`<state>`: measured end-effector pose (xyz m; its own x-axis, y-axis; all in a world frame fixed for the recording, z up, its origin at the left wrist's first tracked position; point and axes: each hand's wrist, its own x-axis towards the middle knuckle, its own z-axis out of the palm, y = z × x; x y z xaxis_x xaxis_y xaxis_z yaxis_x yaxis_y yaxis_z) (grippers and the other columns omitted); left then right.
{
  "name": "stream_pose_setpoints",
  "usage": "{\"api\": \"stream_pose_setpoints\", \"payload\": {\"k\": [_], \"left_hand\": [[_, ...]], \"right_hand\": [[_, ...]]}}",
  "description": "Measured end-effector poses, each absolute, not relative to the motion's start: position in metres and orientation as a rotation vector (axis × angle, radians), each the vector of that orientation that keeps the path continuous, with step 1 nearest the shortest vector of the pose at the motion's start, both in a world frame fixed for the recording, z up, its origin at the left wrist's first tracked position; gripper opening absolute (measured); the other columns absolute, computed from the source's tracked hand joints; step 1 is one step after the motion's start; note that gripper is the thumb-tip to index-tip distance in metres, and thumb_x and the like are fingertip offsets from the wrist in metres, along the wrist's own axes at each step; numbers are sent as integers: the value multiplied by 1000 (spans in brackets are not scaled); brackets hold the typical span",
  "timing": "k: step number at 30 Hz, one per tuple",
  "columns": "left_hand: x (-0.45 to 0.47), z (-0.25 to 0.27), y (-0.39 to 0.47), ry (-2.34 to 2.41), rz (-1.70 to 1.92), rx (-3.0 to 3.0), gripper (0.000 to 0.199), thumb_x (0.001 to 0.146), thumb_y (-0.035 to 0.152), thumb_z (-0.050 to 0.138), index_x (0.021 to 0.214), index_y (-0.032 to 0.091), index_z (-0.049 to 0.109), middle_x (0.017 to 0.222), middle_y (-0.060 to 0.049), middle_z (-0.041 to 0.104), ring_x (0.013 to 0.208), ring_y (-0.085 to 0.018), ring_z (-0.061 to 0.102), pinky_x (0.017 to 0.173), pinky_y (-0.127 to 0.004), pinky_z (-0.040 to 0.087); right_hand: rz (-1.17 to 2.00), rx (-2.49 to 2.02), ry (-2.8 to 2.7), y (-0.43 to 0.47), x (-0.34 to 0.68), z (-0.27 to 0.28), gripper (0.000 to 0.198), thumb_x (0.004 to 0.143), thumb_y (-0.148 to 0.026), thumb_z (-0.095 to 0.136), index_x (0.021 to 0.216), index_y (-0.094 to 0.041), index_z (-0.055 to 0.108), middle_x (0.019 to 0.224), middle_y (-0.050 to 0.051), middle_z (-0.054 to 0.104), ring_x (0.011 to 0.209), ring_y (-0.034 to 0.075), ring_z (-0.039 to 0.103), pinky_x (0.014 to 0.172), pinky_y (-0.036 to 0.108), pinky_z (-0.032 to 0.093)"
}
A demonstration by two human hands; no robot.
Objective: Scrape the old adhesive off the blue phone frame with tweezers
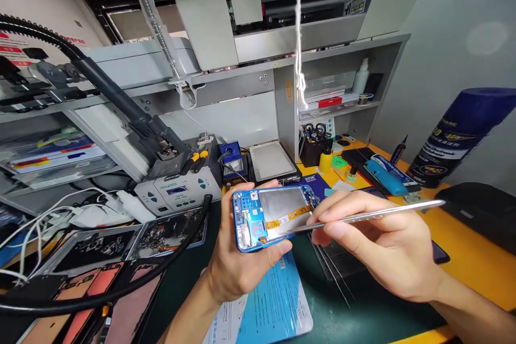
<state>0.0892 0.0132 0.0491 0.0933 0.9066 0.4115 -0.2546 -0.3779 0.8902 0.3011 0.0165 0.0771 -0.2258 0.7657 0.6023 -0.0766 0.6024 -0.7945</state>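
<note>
An opened smartphone (pixel 250 209) with a blue frame lies tilted in my left hand (pixel 237 274), its bare inside facing me. My fingers wrap its far edge and my thumb presses along the near edge. Across its metal-grey bay runs an orange flex cable (pixel 296 217). My right hand (pixel 387 247) pinches a slim metal pry tool (pixel 403 208), its tip over the phone's near side by the cable. Whether the tip touches the phone I cannot tell. My right fingertips are close to the phone's right end and partly cover it.
Below the phone lie a blue printed sheet (pixel 278 303) and tweezers (pixel 334 271) on a green mat (pixel 338 322). At left are phone shells (pixel 137 295), a black hose (pixel 161 269) and a soldering station (pixel 177 191). A spray can (pixel 455 134) stands at right.
</note>
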Motion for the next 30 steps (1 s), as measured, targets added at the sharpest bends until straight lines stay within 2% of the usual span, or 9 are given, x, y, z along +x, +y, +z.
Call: {"api": "stream_pose_setpoints", "payload": {"k": [5,8,13,19,23,27,30], "left_hand": [[85,44,4,749,1568,1425,69,73,9,84,130,30,50,146,-16,61,133,-37,61,108,-52,53],[79,43,2,727,1570,1520,72,73,4,83,131,31,50,147,-15,61,135,-37,59,108,-50,54],[72,46,0,697,1529,1608,76,75,2,80,134,34,45,153,-14,56,140,-38,54,109,-50,55],[73,46,0,680,1515,1636,76,76,4,81,135,35,44,152,-11,56,140,-34,56,110,-46,55],[73,45,2,603,1538,1649,83,70,3,85,136,32,43,151,-10,58,137,-31,58,109,-42,56],[74,47,0,631,1538,1659,84,70,4,85,136,35,45,151,-4,58,138,-27,58,110,-36,55],[75,47,-1,686,1540,1636,85,68,8,88,135,39,46,150,-1,60,137,-29,58,109,-40,57]], "right_hand": [[764,-577,-1740,10,307,74,27,83,-9,74,100,-30,78,89,2,80,83,21,76,75,32,64],[673,-568,-1817,6,309,75,33,82,-7,73,104,-32,77,90,1,81,82,21,77,74,31,64],[574,-583,-1837,2,306,82,26,83,-10,74,98,-32,79,85,0,82,78,20,78,66,29,65],[544,-575,-1885,2,308,84,22,83,-14,75,96,-32,79,83,-1,82,73,19,79,63,25,67],[397,-565,-1961,3,310,80,22,84,-13,73,97,-30,74,85,-2,82,75,17,80,65,19,67],[404,-580,-1987,3,312,78,21,85,-13,70,96,-30,70,87,-2,82,78,15,80,70,17,66],[401,-589,-2014,1,313,78,21,86,-14,69,98,-32,69,87,-2,82,77,15,80,72,15,66]]}}
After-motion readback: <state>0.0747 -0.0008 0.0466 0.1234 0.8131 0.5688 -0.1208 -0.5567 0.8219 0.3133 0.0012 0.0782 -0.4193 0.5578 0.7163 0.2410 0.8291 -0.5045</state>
